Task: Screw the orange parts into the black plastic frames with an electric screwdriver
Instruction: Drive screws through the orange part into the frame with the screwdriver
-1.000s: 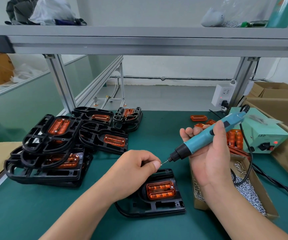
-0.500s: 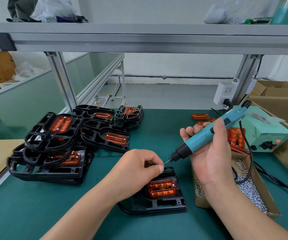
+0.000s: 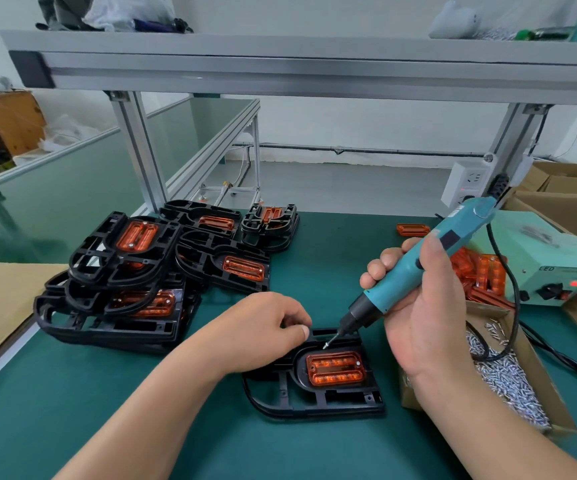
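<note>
The right hand (image 3: 418,317) grip is fully enclosing the electric screwdriver (image 3: 418,268), angling its bit at the orange part (image 3: 335,368) seated in the black plastic frame (image 3: 314,400) on the bench (image 3: 72,410). The left hand (image 3: 262,327), curled, is resting at the frame's far edge, likely steadying it; what its grip has hold of, if anything, cannot be determined.

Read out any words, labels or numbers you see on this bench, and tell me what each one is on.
"LED": on the front face of the green power box.
Dark label on the electric screwdriver: too blurred to read.
Sticker on top of the power box: too blurred to read.
Nothing else is legible.
</note>
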{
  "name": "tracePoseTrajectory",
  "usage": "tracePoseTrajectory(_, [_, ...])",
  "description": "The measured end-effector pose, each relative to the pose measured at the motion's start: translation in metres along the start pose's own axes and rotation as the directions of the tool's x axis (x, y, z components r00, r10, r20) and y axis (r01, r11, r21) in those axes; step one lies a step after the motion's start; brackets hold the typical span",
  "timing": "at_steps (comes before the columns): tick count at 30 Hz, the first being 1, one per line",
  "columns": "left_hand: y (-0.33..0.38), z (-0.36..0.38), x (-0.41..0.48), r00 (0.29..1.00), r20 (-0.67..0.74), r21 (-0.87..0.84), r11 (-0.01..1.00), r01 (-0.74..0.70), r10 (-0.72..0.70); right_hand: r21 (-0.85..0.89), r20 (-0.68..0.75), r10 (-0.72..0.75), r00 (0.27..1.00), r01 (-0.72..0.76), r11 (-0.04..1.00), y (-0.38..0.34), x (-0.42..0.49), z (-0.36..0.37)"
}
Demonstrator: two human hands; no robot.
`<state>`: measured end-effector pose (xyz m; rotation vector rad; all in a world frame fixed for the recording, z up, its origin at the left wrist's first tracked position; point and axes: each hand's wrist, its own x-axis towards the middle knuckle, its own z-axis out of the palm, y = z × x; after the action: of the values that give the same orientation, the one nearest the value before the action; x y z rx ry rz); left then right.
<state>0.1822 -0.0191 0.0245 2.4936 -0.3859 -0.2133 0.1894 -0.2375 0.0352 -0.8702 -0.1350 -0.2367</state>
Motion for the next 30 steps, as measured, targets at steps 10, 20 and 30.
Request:
tracePoseTrajectory(10, [0.000,0.002,0.002,0.999,0.032,-0.042,0.999,-0.030,0.031,-0.074,0.147,-0.004,0.989,0.015,0.997,0.006,-0.012,0.013])
tracePoseTrajectory(20, [0.000,0.003,0.001,0.999,0.038,-0.062,0.998,-0.029,0.031,-0.105,0.191,0.011,0.982,0.009,0.994,0.006,-0.015,0.014])
tracePoseTrajectory(30, [0.002,0.002,0.001,0.999,0.035,-0.067,0.997,-0.028,0.031,-0.179,0.270,-0.007,0.963,0.058,0.982,0.008,-0.018,0.013])
